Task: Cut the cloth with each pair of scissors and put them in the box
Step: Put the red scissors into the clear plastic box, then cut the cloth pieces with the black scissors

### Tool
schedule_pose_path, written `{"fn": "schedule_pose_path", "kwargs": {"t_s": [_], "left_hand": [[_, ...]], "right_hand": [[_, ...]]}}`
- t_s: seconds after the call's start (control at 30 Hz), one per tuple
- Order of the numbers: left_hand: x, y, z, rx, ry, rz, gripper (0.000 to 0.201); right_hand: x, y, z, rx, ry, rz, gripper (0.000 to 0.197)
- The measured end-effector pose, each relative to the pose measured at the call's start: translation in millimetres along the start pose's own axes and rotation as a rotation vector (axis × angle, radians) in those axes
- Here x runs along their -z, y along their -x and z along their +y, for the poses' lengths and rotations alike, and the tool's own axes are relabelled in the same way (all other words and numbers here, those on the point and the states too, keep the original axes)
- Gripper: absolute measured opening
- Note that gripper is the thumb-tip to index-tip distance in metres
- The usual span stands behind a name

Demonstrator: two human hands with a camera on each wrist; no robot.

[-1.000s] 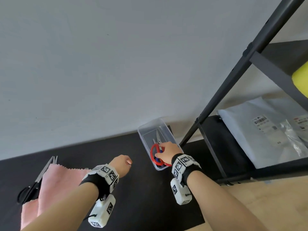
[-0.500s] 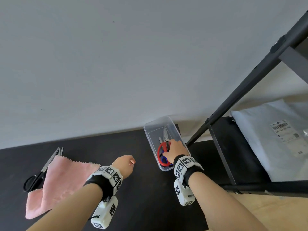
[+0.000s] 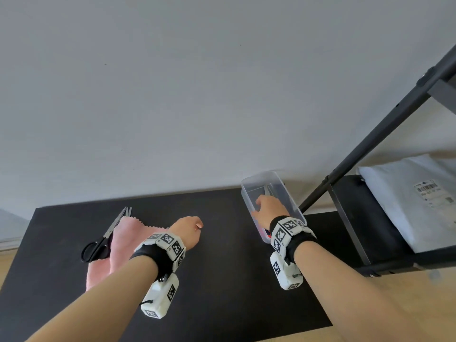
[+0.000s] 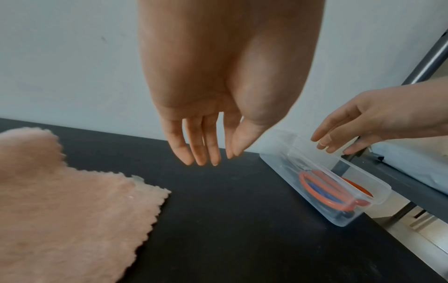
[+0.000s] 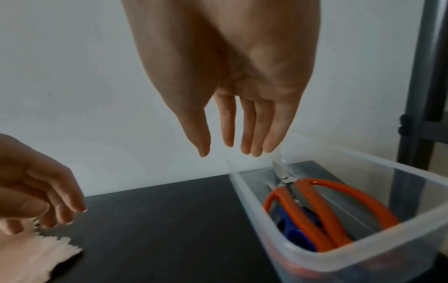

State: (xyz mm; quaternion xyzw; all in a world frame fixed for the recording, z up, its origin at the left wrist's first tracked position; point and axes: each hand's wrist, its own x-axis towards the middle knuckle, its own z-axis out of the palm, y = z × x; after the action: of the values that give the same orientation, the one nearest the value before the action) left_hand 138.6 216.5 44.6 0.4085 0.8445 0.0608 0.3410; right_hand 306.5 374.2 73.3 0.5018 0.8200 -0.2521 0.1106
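The clear plastic box [image 3: 248,201] [image 5: 252,214] [image 4: 378,189] stands at the back right of the black table. Orange-handled scissors [image 5: 322,206] [image 4: 322,185] lie inside it on top of blue-handled scissors [image 5: 294,227]. My right hand [image 3: 267,208] [image 5: 232,137] hovers over the box, fingers straight and empty. My left hand [image 3: 188,228] [image 4: 206,145] hangs relaxed and empty over the table, just right of the pink cloth [image 3: 123,245] [image 4: 63,206]. Black-handled scissors [image 3: 102,239] lie along the cloth's left edge.
A black metal shelf frame [image 3: 365,149] rises right of the box; its lower shelf holds a grey mailer bag [image 3: 407,196]. The table [image 3: 222,280] ends at a wall behind. Wooden floor [image 3: 394,304] shows at the right.
My right hand has let go of the orange-handled scissors, which now lie in the box, and its fingers have straightened above them. The view has swung left; the left hand stays about the same.
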Motion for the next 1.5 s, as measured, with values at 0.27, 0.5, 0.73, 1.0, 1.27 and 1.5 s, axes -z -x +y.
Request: {"fn": "schedule_pose_path", "kwargs": {"t_s": [0.27, 0.5, 0.73, 1.0, 1.27, 1.5], "left_hand": [[40, 43, -93, 0.027, -0.026, 0.056, 0.035], [62, 60, -188, 0.068, 0.040, 0.047, 0.035], [72, 70, -263, 0.138, 0.080, 0.042, 0.036], [73, 61, -314, 0.173, 0.155, -0.013, 0.032], [59, 40, -326, 0.158, 0.247, 0.023, 0.032], [54, 27, -322, 0.179, 0.253, 0.029, 0.029]], "right_hand": [[-48, 31, -105, 0.085, 0.004, -0.070, 0.038], [-97, 49, -195, 0.124, 0.001, -0.132, 0.036], [-138, 64, -269, 0.128, 0.047, -0.228, 0.029], [-180, 59, -326, 0.214, 0.074, -0.188, 0.012], [-227, 43, -339, 0.151, 0.150, -0.236, 0.031], [-224, 40, -347, 0.189, 0.271, -0.147, 0.019]]}}
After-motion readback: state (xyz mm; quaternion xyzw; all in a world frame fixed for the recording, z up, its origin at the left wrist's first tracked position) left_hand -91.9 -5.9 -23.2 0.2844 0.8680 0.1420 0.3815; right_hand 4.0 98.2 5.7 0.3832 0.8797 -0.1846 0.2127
